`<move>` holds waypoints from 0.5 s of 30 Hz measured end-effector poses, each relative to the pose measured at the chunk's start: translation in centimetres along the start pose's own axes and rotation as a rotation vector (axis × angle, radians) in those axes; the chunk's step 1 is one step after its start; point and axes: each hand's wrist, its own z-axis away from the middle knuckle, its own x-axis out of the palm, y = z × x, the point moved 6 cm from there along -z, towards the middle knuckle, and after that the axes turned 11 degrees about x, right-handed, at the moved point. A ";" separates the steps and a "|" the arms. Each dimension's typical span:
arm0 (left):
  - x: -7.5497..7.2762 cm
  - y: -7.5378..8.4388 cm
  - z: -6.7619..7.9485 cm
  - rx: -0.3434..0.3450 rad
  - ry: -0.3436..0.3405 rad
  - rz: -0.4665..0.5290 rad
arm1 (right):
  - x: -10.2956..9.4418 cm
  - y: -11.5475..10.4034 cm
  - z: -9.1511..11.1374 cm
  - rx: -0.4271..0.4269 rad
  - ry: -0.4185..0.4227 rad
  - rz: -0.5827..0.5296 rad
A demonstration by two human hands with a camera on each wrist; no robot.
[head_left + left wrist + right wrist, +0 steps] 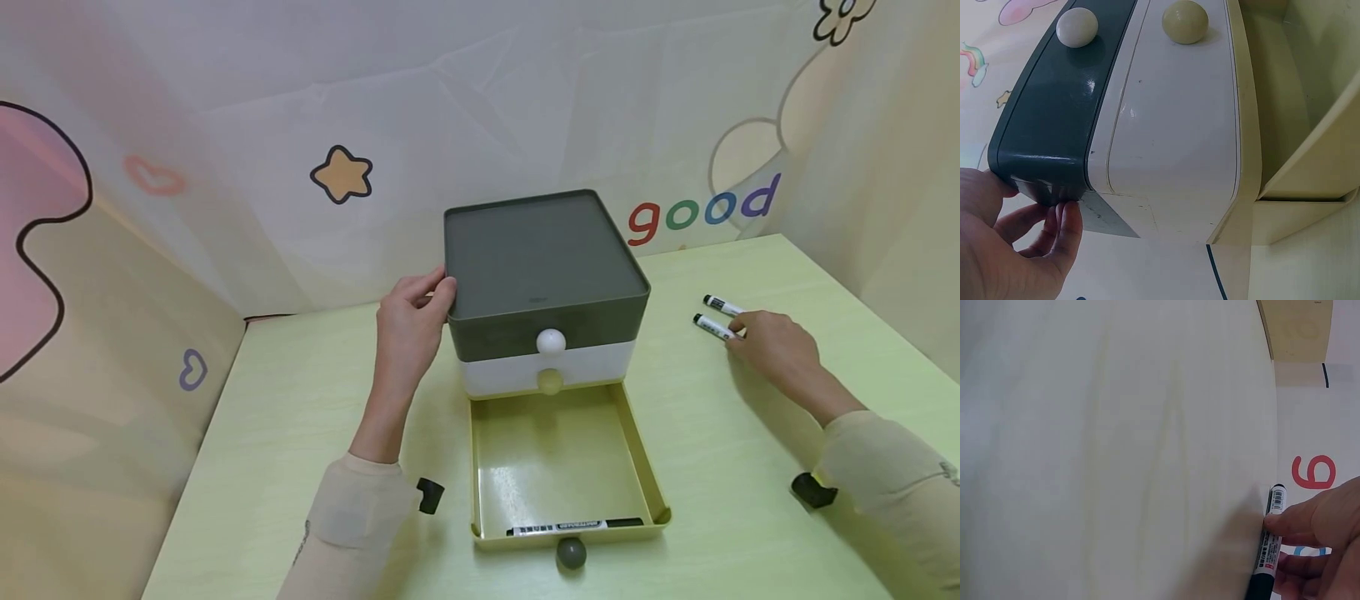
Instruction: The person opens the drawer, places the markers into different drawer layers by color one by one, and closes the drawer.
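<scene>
A small three-tier desktop drawer box, dark grey over white over yellow, stands at the middle of the table. My left hand holds its upper left side, with thumb and curled fingertips against the grey tier in the left wrist view. The yellow bottom drawer is pulled out toward me, and a whiteboard marker lies along its front wall. On the right, my right hand pinches another whiteboard marker between thumb and fingers, low over the table. A similar marker lies just behind it.
Round knobs front the tiers: white, yellow and grey. The pale green table meets a printed curtain at the back and sides. Black pieces show beside both sleeves.
</scene>
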 end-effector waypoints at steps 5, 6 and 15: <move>0.0 0.1 0.0 0.005 0.000 -0.002 | -0.1 -0.1 0.2 -0.005 -0.012 -0.001; 0.0 0.1 0.0 0.005 -0.001 -0.003 | -0.2 -0.1 0.3 -0.004 -0.016 -0.004; 0.1 -0.1 0.0 -0.004 -0.006 -0.009 | -1.2 -0.4 1.3 -0.005 0.014 -0.042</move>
